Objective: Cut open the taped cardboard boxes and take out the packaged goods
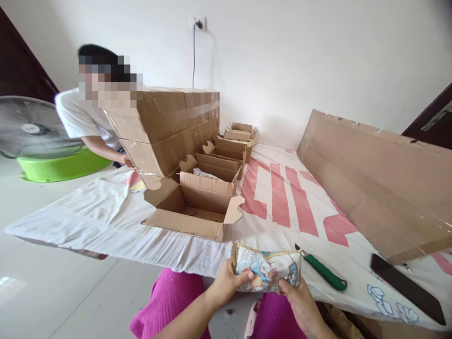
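A small printed packet (270, 266) with colourful cartoon pictures is held at the table's near edge. My left hand (228, 282) grips its left end, thumb on top. Its lower right corner is pinched by my right hand (294, 292). Just beyond the packet stands an open cardboard box (201, 207) with flaps spread and nothing visible on its bottom. Behind it, another open box (212, 176) has a pale printed item inside. A green-handled knife (325, 271) lies to the right of the packet.
More open boxes (229, 150) line up toward the wall beside stacked taped cartons (169, 127). A black phone (407, 288) lies at the right, near a large cardboard sheet (381, 183). A co-worker (88, 113) sits at the left by a fan (31, 127).
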{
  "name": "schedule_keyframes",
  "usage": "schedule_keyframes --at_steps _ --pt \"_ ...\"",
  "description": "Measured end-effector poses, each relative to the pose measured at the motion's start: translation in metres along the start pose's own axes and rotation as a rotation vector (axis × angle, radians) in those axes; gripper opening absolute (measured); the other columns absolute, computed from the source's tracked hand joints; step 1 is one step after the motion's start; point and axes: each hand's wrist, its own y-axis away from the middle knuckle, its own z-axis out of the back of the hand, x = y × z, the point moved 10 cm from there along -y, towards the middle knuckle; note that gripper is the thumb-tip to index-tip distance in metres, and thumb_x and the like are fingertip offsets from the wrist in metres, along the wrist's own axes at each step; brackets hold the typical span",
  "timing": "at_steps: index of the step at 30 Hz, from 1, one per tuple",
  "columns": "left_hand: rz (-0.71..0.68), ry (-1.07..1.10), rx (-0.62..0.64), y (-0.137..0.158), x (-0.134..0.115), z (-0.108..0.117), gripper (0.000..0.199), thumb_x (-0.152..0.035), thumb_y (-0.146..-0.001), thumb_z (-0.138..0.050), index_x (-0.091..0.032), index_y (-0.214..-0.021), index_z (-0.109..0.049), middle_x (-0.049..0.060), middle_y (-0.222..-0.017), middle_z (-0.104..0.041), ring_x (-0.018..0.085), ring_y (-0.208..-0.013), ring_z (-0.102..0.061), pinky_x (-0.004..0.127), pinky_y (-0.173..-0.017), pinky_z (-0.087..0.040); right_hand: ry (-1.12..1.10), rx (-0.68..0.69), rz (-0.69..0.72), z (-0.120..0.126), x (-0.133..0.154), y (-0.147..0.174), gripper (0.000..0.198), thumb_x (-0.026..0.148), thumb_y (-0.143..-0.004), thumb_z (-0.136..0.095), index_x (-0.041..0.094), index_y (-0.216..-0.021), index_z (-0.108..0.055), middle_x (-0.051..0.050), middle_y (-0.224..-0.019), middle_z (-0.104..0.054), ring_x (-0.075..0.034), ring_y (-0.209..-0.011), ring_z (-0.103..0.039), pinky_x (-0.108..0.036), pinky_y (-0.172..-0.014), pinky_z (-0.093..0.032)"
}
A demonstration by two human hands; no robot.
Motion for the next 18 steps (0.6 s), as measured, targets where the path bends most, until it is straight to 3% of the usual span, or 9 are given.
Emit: schedule_keyframes --at_steps 3,7,10,15,18 --pt "-0.027 -0.014 -0.052 -0.004 0.005 0.013 0.059 -0.059 -0.063 -0.079 -0.012 -0.096 -0.065 0.009 -0.089 -0.071 0.024 -0.084 -0.065 0.031 -0.078 -0.052 -0.016 -0.022 -0.005 0.005 0.001 -0.004 0.043 0.047 -0.063 -0.084 0.017 -0.091 -0.07 -0.006 -0.083 -0.073 -0.021 -0.075 -0.064 -0.031 -0.067 -0.05" --pt "-0.11 0.023 -0.226 -0.006 0.01 0.041 0.052 -0.069 -0.077 -0.059 -0.018 -0.085 -0.061 0.002 -0.075 -0.062 0.016 -0.07 -0.057 0.026 -0.067 -0.048 -0.031 -0.096 0.011 0.019 0.016 -0.013 0.041 0.046 -0.06 -0.086 0.019 -0.086 -0.07 -0.005 -0.082 -0.072 -0.019 -0.071 -0.062 -0.03 -0.062 -0.049" --pt "-0.103 0.045 -0.303 -0.008 0.017 0.049 0.046 -0.063 -0.074 -0.066 -0.019 -0.076 -0.055 -0.003 -0.063 -0.053 0.01 -0.057 -0.047 0.022 -0.056 -0.041 -0.038 -0.079 0.029 0.02 0.029 -0.019 0.04 0.046 -0.061 -0.085 0.02 -0.088 -0.07 -0.005 -0.084 -0.071 -0.018 -0.072 -0.061 -0.029 -0.061 -0.049" --pt "-0.023 0.084 -0.255 -0.01 0.025 0.039 0.05 -0.065 -0.066 -0.071 -0.018 -0.076 -0.059 0.001 -0.066 -0.061 0.015 -0.059 -0.055 0.027 -0.058 -0.045 0.007 0.013 0.001 0.006 0.022 -0.019 0.04 0.046 -0.063 -0.084 0.019 -0.089 -0.07 -0.004 -0.078 -0.069 -0.017 -0.07 -0.06 -0.029 -0.06 -0.048" --pt "-0.034 0.047 -0.244 -0.005 0.022 0.04 0.059 -0.074 -0.078 -0.051 -0.017 -0.086 -0.065 0.006 -0.071 -0.066 0.021 -0.069 -0.061 0.032 -0.065 -0.05 0.008 -0.038 -0.01 0.006 0.013 -0.016 0.038 0.047 -0.063 -0.084 0.019 -0.084 -0.068 -0.003 -0.077 -0.068 -0.017 -0.068 -0.059 -0.029 -0.06 -0.048"
